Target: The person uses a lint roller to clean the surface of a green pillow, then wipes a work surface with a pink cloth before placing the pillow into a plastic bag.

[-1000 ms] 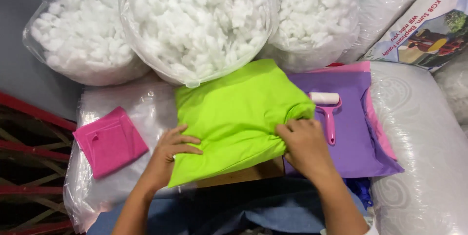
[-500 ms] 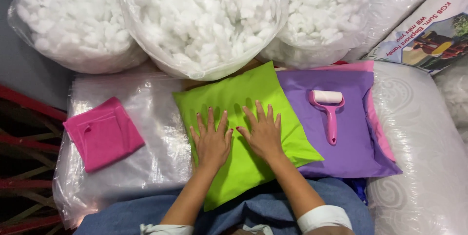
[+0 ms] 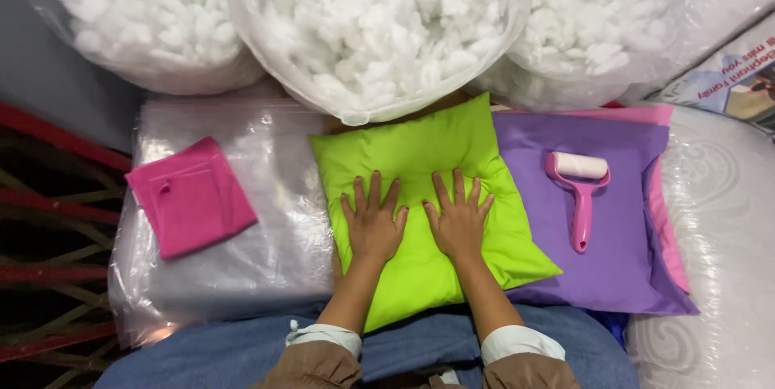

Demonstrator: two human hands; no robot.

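Beyond the fingertips three clear plastic bags stand in a row, each packed with white fluffy stuffing: the left bag [image 3: 133,22] up and to the left of the left hand [image 3: 373,221], the middle bag [image 3: 375,30] straight ahead of both hands, the right bag [image 3: 601,22] up and to the right of the right hand [image 3: 458,219]. Well to the left of the left hand a folded pink cloth [image 3: 190,206] lies on a sheet of clear plastic wrap [image 3: 266,252] that covers the work surface; further left are red bars [image 3: 56,276] against a dark floor. The lime-green cushion [image 3: 420,187] lies directly under both hands, turned so that one corner points toward the person's lap, which is covered by blue cloth [image 3: 242,353]. Both hands are pressed flat on the cushion's middle, palms down, fingers spread apart, thumbs nearly meeting; neither is closed on anything. Just to the right of the right hand a purple cushion cover [image 3: 622,252] with a pink edge lies flat, the green cushion overlapping its near side. On it, well apart from the right hand, rests a pink lint roller [image 3: 579,187], its white roll away from the person. Far right lies white quilted material in plastic [image 3: 718,236] and, beyond it, a printed box [image 3: 731,82]
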